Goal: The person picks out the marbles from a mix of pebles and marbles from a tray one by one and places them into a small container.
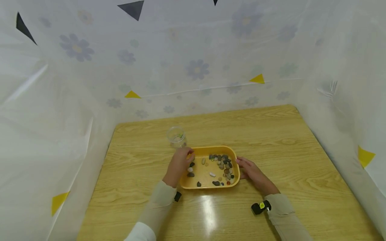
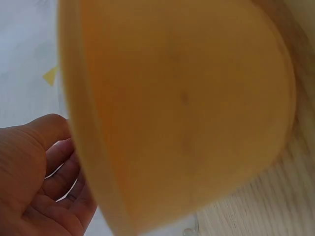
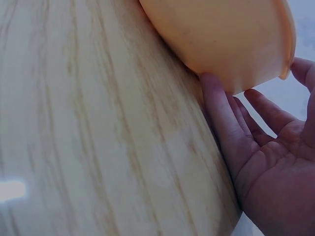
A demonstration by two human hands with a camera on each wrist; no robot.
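Observation:
A yellow tray [image 1: 202, 185] with rounded corners sits in front of me, stones and small beads lying in it. My left hand [image 1: 179, 164] reaches over its left rim with bent fingers, near the back left corner. In the left wrist view the tray wall [image 2: 192, 108] hides those fingertips, so I cannot tell whether they pinch anything. At the opposite end, my right hand [image 1: 253, 172] holds the tray: the thumb lies at the rim and the fingers [image 3: 229, 115] rest against the outer wall, low over the table.
Just behind my left hand stands a clear jar [image 1: 176, 135] with something small and green in it. Most stones [image 1: 224, 162] crowd the tray's right side; a few dark ones [image 1: 191, 174] lie at the left. White sheeting surrounds the wooden table [image 1: 135, 187].

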